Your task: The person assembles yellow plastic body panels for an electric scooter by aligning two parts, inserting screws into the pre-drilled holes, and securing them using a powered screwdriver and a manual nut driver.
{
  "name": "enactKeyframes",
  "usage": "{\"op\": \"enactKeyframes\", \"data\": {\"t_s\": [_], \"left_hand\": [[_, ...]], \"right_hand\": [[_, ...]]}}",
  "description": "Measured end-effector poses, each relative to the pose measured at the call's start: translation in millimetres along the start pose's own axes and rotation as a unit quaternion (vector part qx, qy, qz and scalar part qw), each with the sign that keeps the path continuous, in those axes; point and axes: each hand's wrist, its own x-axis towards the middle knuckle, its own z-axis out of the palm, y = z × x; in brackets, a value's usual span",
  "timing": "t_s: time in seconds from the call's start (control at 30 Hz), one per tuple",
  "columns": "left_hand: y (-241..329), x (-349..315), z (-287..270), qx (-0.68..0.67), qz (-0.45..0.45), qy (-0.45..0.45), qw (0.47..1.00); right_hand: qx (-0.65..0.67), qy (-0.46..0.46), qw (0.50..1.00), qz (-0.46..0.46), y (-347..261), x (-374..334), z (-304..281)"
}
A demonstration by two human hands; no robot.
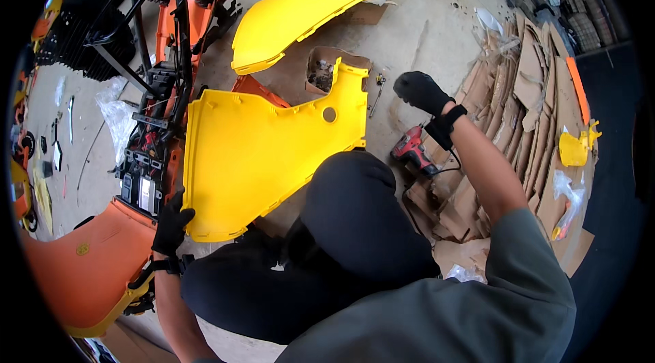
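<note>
A large yellow plastic body panel [266, 151] with a round hole near its right end lies in front of my knees. My left hand [172, 225], in a black glove, is at the panel's lower left edge, its thumb over the rim and its other fingers mostly hidden. My right hand [423, 93], also gloved, is raised to the right of the panel with its fingers curled closed; whatever they may hold is too small to make out. Below that hand, a red and black cordless power driver [413, 150] rests on the floor by the cardboard.
A black vehicle frame [179, 42] with orange panels stands at left. Beyond lies a second yellow panel [307, 8], beside an open box of small parts [321, 83]. Flattened cardboard [505, 124] is stacked at right. An orange panel [95, 260] sits at lower left.
</note>
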Motion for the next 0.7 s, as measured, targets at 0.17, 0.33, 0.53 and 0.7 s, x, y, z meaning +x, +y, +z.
{"op": "enactKeyframes", "data": {"t_s": [0.17, 0.33, 0.53, 0.7], "left_hand": [[-37.3, 10.9, 13.6, -0.132, -0.093, -0.003, 0.987], [-106.8, 27.4, 24.6, -0.035, -0.092, 0.068, 0.993], [-98.7, 30.9, 45.1, 0.062, -0.173, 0.06, 0.981], [-101.9, 18.9, 25.5, 0.119, -0.166, 0.161, 0.966]], "right_hand": [[0.435, 0.042, 0.894, 0.102, -7.3, 67.7, 16.7], [0.617, -0.001, 0.78, 0.107, -15.8, 173.4, 55.0], [0.828, 0.063, 0.555, 0.058, -48.3, 252.9, 86.4], [0.842, 0.007, 0.538, -0.036, -76.2, 251.0, 60.3]]}}
